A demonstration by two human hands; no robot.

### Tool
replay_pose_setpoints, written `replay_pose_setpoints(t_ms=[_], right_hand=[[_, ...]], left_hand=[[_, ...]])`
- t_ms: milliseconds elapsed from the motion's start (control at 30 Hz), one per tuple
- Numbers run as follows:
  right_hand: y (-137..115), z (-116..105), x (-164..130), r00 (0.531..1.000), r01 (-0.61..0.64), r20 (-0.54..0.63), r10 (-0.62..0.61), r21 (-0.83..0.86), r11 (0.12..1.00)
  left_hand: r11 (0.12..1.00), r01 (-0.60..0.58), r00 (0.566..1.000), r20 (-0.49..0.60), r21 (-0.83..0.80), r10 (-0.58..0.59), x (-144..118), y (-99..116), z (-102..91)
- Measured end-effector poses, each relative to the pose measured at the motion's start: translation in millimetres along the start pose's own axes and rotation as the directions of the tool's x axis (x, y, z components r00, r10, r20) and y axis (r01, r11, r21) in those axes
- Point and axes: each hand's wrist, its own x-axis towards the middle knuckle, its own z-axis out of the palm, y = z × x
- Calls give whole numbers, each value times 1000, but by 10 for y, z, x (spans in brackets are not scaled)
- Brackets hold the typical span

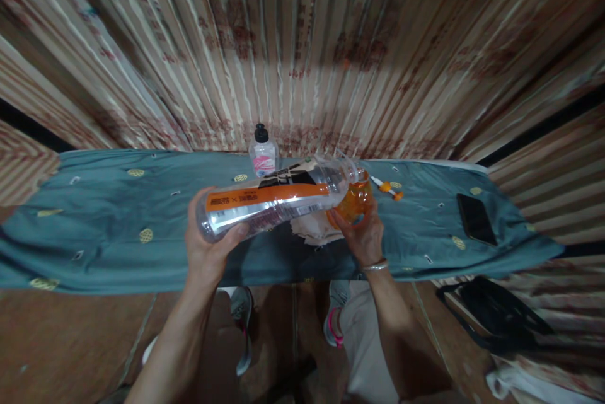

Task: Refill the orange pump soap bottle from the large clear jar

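My left hand is wrapped round the base of a large clear plastic bottle with an orange, black and silver label. The bottle lies tilted nearly level, its neck pointing right. At its mouth is an orange see-through container, gripped by my right hand; the bottle's neck overlaps its rim, and I cannot tell whether they touch. Below the two, a crumpled pale cloth rests on the table. Just right of the container is a small white and orange syringe-like item.
A clear pump bottle with a black top stands at the back of the teal cloth-covered table. A black phone lies at the right. Patterned curtains hang behind. A black bag is at the lower right.
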Motion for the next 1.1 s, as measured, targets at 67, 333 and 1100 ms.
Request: replay_pose_setpoints(t_ms=[67, 333, 1100], right_hand=[[5, 4, 2, 1000, -4, 3, 4, -1, 1000], [-14, -23, 8, 998, -38, 46, 37, 21, 999], [-15, -18, 2, 1000, 0, 5, 0, 22, 1000]], left_hand=[[1000, -1, 1000, -3, -19, 1, 1, 4, 5], [1000, -9, 1000, 0, 14, 9, 2, 4, 3], [1000, -13, 1000, 2, 2, 13, 4, -8, 10]])
